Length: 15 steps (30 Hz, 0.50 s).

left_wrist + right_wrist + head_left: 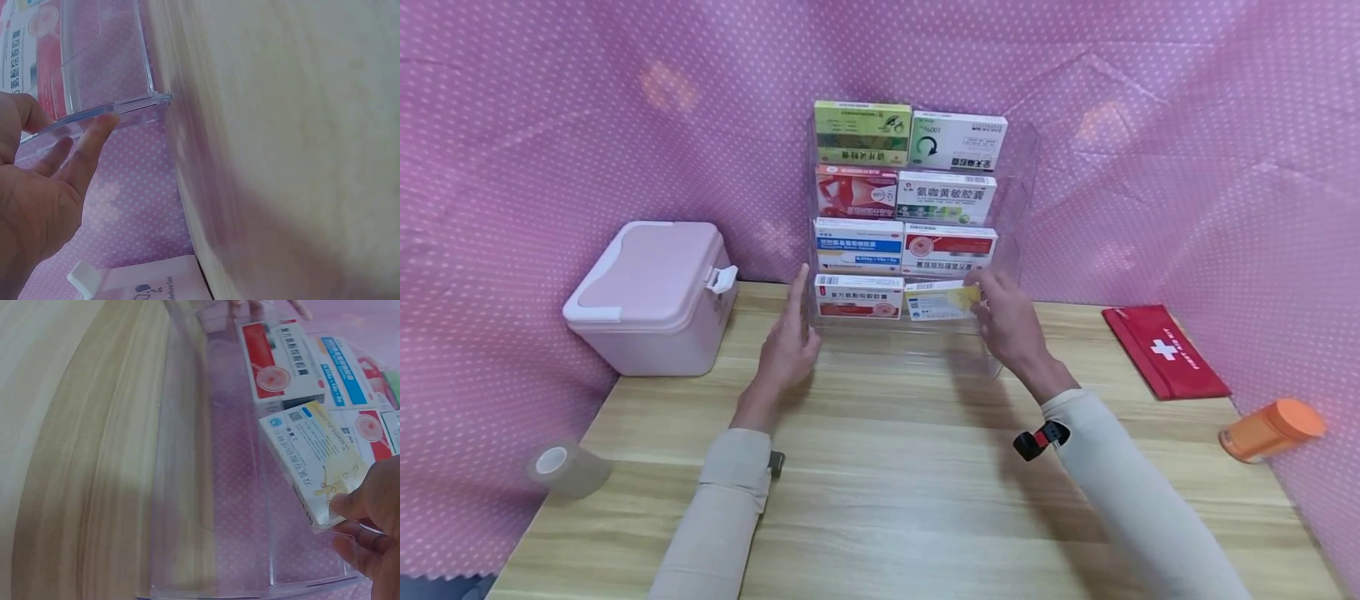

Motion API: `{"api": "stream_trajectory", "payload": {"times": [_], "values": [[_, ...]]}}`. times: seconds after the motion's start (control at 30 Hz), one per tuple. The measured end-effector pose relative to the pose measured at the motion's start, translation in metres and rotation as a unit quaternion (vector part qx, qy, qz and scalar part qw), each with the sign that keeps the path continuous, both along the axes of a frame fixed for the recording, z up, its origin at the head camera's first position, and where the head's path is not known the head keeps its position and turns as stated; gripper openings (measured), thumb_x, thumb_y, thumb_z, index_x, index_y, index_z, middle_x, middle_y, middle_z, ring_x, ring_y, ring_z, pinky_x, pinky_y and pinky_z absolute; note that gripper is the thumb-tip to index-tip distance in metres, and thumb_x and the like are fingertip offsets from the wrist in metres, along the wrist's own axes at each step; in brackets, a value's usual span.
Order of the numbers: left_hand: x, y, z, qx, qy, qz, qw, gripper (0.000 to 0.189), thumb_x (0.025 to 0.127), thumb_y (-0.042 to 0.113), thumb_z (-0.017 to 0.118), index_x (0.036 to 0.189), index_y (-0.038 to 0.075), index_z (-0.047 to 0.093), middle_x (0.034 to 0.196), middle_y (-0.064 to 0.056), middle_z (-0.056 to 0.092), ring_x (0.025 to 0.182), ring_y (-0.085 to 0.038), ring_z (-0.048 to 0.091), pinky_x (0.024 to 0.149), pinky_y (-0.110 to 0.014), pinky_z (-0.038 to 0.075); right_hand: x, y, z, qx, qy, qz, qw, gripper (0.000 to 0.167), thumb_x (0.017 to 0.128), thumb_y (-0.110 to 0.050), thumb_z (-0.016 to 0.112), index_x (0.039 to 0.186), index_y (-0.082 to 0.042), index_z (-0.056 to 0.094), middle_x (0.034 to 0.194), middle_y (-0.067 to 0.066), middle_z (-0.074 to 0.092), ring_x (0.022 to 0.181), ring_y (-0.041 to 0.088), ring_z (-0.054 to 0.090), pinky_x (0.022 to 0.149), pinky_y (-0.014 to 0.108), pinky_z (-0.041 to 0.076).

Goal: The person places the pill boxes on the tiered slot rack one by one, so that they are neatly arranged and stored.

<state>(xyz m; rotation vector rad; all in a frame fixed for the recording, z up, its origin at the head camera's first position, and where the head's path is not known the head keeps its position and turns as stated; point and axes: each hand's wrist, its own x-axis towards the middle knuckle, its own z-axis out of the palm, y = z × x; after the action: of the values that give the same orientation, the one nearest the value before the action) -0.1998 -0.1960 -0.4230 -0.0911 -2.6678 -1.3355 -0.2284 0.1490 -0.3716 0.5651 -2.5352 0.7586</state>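
Note:
A clear tiered display rack (887, 340) stands at the back of the table and holds medicine boxes in two columns. At its left side, my left hand (786, 346) holds the edge; in the left wrist view the thumb and fingers (94, 144) touch the clear side panel (134, 106). My right hand (1011, 325) pinches a white and yellow medicine box (936, 302) by its right end, at the right of the lowest tier. The right wrist view shows that box (300, 456) tilted, thumb on its face. Beside it sits a white and red medicine box (859, 298).
A pink lidded medicine chest (647, 308) stands to the left, with a roll of clear tape (571, 469) nearer me. On the right lie a red first aid pouch (1165, 352) and an orange bottle (1270, 429). A pink dotted cloth (880, 50) hangs behind the table.

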Motion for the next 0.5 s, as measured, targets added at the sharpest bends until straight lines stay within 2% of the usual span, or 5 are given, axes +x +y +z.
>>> {"api": "stream_trajectory", "payload": {"times": [0.17, 0.5], "values": [[0.0007, 0.0015, 0.0007, 0.003, -0.003, 0.002, 1.0000, 0.118, 0.099, -0.007, 0.055, 0.160, 0.070, -0.012, 0.183, -0.001, 0.015, 0.164, -0.041, 0.030, 0.128, -0.066, 0.036, 0.0007, -0.0014, -0.0051, 0.012, 0.001, -0.009, 0.9999, 0.034, 0.096, 0.005, 0.071, 0.125, -0.009, 0.062, 0.118, 0.021, 0.065, 0.102, 0.038, 0.070, 0.084, 0.053, 0.065], [0.0016, 0.0024, 0.0032, 0.000, -0.011, 0.004, 0.9999, 0.119, 0.100, -0.006, 0.055, 0.158, 0.071, -0.013, 0.183, -0.001, 0.015, 0.164, -0.041, 0.030, 0.128, -0.065, 0.037, 0.0009, -0.0052, -0.0097, 0.001, -0.008, -0.025, 0.9997, 0.031, 0.101, 0.001, 0.066, 0.131, -0.008, 0.060, 0.128, 0.020, 0.053, 0.105, 0.043, 0.069, 0.083, 0.056, 0.066]]}}
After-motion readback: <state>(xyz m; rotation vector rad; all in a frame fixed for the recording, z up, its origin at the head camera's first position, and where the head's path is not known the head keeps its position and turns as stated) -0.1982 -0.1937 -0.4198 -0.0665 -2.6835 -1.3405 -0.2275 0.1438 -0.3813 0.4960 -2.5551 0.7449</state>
